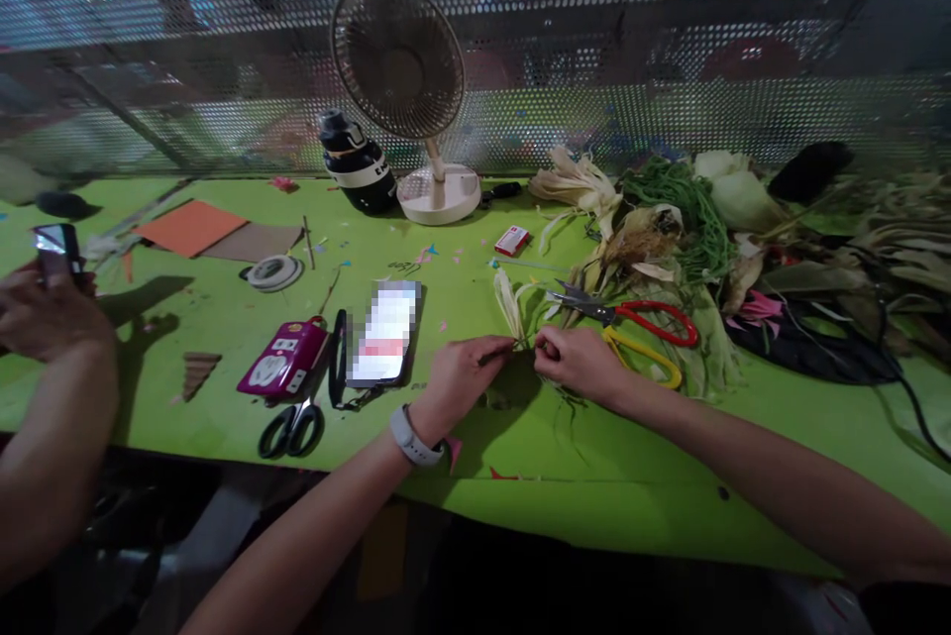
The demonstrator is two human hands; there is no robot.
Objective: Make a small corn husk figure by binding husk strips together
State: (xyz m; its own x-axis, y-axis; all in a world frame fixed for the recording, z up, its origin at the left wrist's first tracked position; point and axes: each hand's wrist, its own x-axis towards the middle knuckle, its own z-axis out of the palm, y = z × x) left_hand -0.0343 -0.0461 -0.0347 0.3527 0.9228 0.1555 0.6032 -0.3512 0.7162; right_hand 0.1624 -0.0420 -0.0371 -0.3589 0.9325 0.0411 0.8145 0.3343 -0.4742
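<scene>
- Left hand [465, 372]: fingers pinched at the base of pale dried husk strips [508, 306], over the bright-green surface [780, 447].
- Right hand [581, 361]: fingers curled closed just beside; contents hidden.
- Black, white-banded bottle [360, 177]: "EN", rest unreadable.

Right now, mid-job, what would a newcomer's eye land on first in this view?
Probably the big round fan, standing at the back of the green table before a perforated sheet. Next, the tangled heap of pale, husk-like leaves and bright green strands at the back right. Then the left hand and right hand, close together near the front by a small pale leafy piece.
</scene>
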